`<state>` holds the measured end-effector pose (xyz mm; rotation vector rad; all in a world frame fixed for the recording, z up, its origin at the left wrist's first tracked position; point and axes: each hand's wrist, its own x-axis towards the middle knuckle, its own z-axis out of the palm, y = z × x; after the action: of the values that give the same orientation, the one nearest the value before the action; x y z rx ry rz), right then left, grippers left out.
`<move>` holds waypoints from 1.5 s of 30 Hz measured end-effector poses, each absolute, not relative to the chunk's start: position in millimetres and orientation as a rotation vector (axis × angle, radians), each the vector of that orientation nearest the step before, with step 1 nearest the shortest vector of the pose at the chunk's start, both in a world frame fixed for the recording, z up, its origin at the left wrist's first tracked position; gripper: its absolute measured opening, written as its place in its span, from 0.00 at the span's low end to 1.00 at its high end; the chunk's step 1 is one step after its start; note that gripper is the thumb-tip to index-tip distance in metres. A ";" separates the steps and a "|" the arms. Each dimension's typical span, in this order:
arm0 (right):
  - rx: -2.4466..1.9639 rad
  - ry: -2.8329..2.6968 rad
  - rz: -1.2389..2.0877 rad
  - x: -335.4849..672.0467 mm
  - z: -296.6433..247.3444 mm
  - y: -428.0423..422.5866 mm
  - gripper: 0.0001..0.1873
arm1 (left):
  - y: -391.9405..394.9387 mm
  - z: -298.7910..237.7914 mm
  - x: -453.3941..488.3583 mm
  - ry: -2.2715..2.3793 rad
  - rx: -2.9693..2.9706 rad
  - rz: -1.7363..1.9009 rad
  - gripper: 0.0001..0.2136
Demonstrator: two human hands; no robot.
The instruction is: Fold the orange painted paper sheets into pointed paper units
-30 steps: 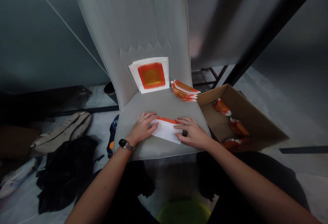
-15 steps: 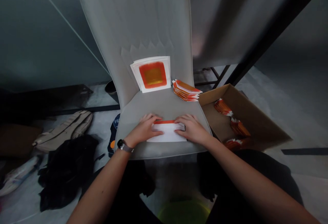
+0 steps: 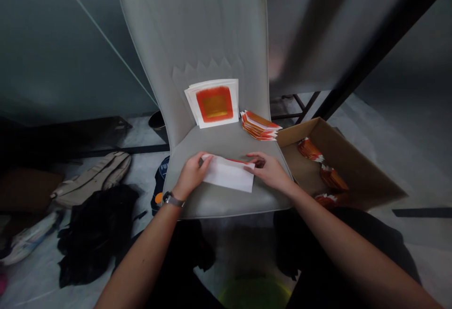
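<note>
A sheet of paper [image 3: 228,173], white on the side facing me with a thin red strip along its far edge, is held just over the front of the grey chair seat [image 3: 212,207]. My left hand [image 3: 192,172] pinches its far left corner, thumb on top. At its right end, my right hand [image 3: 267,170] grips the upper corner between thumb and fingers. Against the chair back leans a small stack of white square sheets [image 3: 217,104] printed with orange-red and gold. Right of that lies a pile of folded orange-red papers [image 3: 260,126].
An open cardboard box [image 3: 367,167] stands right of the chair, with several bundles of folded papers [image 3: 310,150] inside. On the floor to the left lie a beige bag [image 3: 95,177], a black cloth item [image 3: 97,233] and a shoe [image 3: 31,240]. A dark bin [image 3: 157,123] stands behind the chair.
The paper was flat on the seat under both hands; now it is lifted and tilted, its left end raised. My left hand has moved to its far left corner. The view shifted slightly.
</note>
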<state>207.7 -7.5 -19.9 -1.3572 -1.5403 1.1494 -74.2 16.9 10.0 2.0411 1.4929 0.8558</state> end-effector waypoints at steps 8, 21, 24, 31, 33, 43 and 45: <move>-1.391 -1.478 1.399 212.4 -9.0 -3.6 0.15 | 24.6 18.0 -65.3 1.318 1.266 1.221 0.20; -1.153 -1.618 1.428 223.3 -12.6 -2.6 0.18 | 31.3 13.0 -69.1 1.251 0.969 1.167 0.25; -1.143 -1.553 1.598 224.1 -7.6 -5.4 0.25 | 30.6 11.0 -65.3 1.236 0.975 1.112 0.25; -1.350 -1.280 1.576 220.4 -13.6 -1.2 0.21 | 16.8 22.3 -59.7 1.003 1.109 0.857 0.21; -1.308 -1.323 1.650 219.6 -13.3 -0.5 0.20 | 10.5 31.0 -56.1 0.800 1.150 0.673 0.27; -1.127 -1.116 1.820 204.2 3.2 -0.1 0.13 | 1.5 17.6 -30.2 1.011 1.294 0.694 0.28; -1.127 -0.990 1.826 202.2 5.6 1.8 0.15 | 2.2 18.8 -31.9 0.997 1.277 0.680 0.35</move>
<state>202.2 1.8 5.6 -1.1265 -0.9898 1.8257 -31.9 2.2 18.8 1.2766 0.9966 0.6804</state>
